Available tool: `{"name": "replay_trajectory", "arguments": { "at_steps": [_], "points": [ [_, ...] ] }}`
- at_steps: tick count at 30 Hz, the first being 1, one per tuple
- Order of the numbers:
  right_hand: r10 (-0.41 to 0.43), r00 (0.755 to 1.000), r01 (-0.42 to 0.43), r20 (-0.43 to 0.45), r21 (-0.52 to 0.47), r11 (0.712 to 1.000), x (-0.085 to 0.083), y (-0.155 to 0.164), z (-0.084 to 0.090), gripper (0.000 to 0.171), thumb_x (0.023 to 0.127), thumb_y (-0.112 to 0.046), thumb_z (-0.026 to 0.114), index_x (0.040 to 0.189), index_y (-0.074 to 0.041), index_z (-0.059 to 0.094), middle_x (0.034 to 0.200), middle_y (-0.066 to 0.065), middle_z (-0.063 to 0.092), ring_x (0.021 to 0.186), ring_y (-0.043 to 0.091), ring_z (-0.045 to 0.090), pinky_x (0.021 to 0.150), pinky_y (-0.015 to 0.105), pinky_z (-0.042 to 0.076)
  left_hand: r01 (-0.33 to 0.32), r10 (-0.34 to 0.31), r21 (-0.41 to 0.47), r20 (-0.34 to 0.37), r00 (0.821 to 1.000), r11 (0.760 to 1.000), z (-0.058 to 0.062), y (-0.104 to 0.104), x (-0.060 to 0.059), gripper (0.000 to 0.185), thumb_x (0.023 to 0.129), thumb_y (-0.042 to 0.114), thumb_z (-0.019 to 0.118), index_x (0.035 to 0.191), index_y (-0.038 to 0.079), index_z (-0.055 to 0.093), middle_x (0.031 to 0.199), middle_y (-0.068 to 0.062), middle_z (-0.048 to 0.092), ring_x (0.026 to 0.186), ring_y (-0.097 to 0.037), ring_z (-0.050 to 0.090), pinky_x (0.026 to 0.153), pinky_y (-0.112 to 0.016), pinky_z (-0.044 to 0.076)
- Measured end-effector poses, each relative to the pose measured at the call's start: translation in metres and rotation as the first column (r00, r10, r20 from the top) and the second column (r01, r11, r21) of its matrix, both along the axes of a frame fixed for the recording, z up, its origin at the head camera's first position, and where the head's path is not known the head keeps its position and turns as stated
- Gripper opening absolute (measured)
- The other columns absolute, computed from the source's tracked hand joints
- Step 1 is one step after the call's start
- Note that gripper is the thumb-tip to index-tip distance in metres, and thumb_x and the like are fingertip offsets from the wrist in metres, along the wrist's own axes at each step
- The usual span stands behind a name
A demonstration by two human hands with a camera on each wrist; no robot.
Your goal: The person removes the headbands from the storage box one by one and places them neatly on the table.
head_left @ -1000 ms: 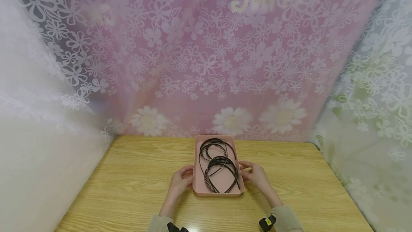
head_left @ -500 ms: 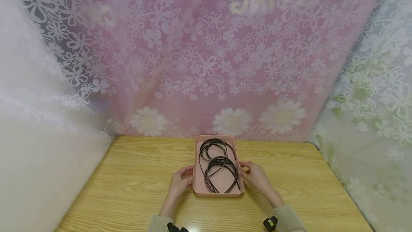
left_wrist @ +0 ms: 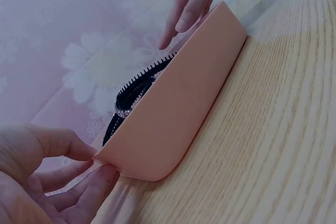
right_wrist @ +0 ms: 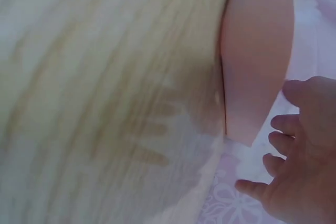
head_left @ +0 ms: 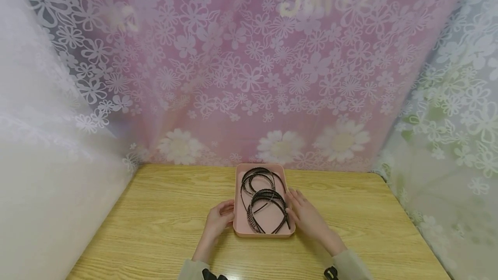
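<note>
A pink tray [head_left: 268, 235] lies on the table, holding several black toothed headbands [head_left: 268, 194] that overlap in two loops. In the left wrist view, sparkly trim shows on a headband [left_wrist: 137, 85] above the tray wall. My left hand [head_left: 218, 219] pinches the tray's near left side; thumb and fingertips meet at its rim in the left wrist view. Over the tray's right rim, my right hand [head_left: 309, 217] reaches with fingers extended and spread, fingertips beside the nearer headbands. The right wrist view shows this hand [right_wrist: 302, 145] holding nothing, the thumb close to the tray's upper edge.
A wood-grain table [head_left: 175, 228] carries the tray near its back edge. A pink flowered curtain [head_left: 233, 98] hangs directly behind. Pale curtains [head_left: 459, 133] close in the sides, on the left and right.
My right hand has released the tray's right side and risen over the rim, its fingers now extended towards the headbands. The left hand and tray have stayed nearly still.
</note>
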State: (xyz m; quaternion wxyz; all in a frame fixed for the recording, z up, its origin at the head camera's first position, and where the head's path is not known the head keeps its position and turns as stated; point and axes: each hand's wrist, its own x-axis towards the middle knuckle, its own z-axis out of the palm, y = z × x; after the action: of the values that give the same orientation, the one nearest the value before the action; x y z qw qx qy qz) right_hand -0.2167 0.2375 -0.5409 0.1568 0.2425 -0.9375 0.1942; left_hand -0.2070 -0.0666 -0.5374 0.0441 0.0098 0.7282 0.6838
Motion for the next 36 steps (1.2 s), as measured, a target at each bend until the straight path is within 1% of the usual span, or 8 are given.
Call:
{"name": "replay_trajectory", "arguments": {
  "at_steps": [6,18,22,23,24,29,31,36],
  "points": [
    [-0.020,1.000,0.019,0.003,0.044,0.999,0.006,-0.005,-0.004,0.062,0.103,-0.027,0.060,0.154,0.002,0.039,0.156,0.025,0.039,0.143,0.049,0.035,0.103,0.074,0.035,0.001,-0.001,-0.002,0.005,1.000,1.000,-0.003,0.000,-0.001,0.046,0.092,-0.007,0.057,0.137,-0.016,0.051,0.131,-0.036,0.058,0.115,-0.045,0.063,0.081,-0.046,0.060],
    [-0.087,0.995,0.081,0.053,0.102,0.991,0.006,-0.005,-0.021,0.058,0.105,-0.024,0.056,0.155,0.001,0.038,0.162,0.016,0.034,0.147,0.039,0.034,0.103,0.072,0.037,0.012,-0.011,0.003,-0.025,1.000,1.000,-0.006,-0.003,-0.002,0.046,0.092,-0.009,0.059,0.137,-0.016,0.052,0.128,-0.036,0.059,0.114,-0.045,0.064,0.078,-0.045,0.061],
    [-0.097,0.994,0.091,0.055,0.101,0.991,0.011,-0.007,-0.018,0.058,0.105,-0.022,0.056,0.155,0.001,0.038,0.162,0.016,0.035,0.147,0.037,0.034,0.104,0.072,0.037,0.019,-0.020,-0.001,-0.034,0.999,1.000,-0.006,-0.005,0.000,0.046,0.091,-0.009,0.059,0.136,-0.015,0.053,0.128,-0.036,0.060,0.113,-0.045,0.064,0.077,-0.045,0.061],
    [-0.099,0.993,0.093,0.057,0.100,0.991,0.012,-0.007,-0.017,0.058,0.105,-0.022,0.056,0.155,0.001,0.038,0.161,0.016,0.035,0.147,0.038,0.034,0.104,0.072,0.036,0.023,-0.023,-0.002,-0.032,0.999,1.000,-0.002,-0.005,0.003,0.046,0.091,-0.009,0.059,0.136,-0.016,0.053,0.128,-0.036,0.059,0.114,-0.047,0.064,0.078,-0.046,0.061],
    [-0.101,0.994,0.095,0.051,0.098,0.991,0.014,-0.008,-0.017,0.058,0.104,-0.021,0.057,0.154,0.001,0.039,0.161,0.016,0.035,0.147,0.038,0.034,0.104,0.072,0.036,0.027,-0.027,-0.003,-0.032,0.999,1.000,0.003,-0.005,0.005,0.045,0.090,-0.010,0.059,0.135,-0.016,0.053,0.128,-0.037,0.059,0.114,-0.048,0.063,0.078,-0.047,0.061],
    [-0.097,0.995,0.096,0.000,0.102,0.990,0.020,-0.009,-0.020,0.057,0.104,-0.021,0.057,0.153,0.003,0.040,0.159,0.018,0.038,0.143,0.042,0.039,0.101,0.072,0.039,0.039,-0.040,-0.021,-0.030,0.999,0.999,0.005,-0.006,0.010,0.046,0.090,-0.010,0.059,0.134,-0.017,0.053,0.128,-0.038,0.058,0.114,-0.049,0.063,0.078,-0.046,0.061],
    [-0.090,0.996,0.090,-0.003,0.098,0.991,0.024,-0.011,-0.016,0.056,0.103,-0.020,0.059,0.151,0.004,0.041,0.157,0.021,0.041,0.140,0.044,0.042,0.100,0.073,0.040,0.043,-0.044,-0.028,-0.031,0.999,0.999,-0.004,-0.008,0.007,0.046,0.090,-0.008,0.060,0.135,-0.015,0.054,0.128,-0.036,0.060,0.113,-0.046,0.064,0.077,-0.044,0.062],
    [-0.100,0.993,0.094,0.061,0.090,0.991,0.037,-0.015,-0.003,0.058,0.101,-0.018,0.061,0.151,0.005,0.042,0.157,0.021,0.040,0.142,0.044,0.040,0.103,0.073,0.037,0.063,-0.064,-0.022,-0.036,0.997,0.998,-0.007,-0.011,0.013,0.046,0.090,-0.006,0.062,0.135,-0.014,0.054,0.128,-0.035,0.060,0.112,-0.044,0.066,0.077,-0.042,0.062]
  ]
}}
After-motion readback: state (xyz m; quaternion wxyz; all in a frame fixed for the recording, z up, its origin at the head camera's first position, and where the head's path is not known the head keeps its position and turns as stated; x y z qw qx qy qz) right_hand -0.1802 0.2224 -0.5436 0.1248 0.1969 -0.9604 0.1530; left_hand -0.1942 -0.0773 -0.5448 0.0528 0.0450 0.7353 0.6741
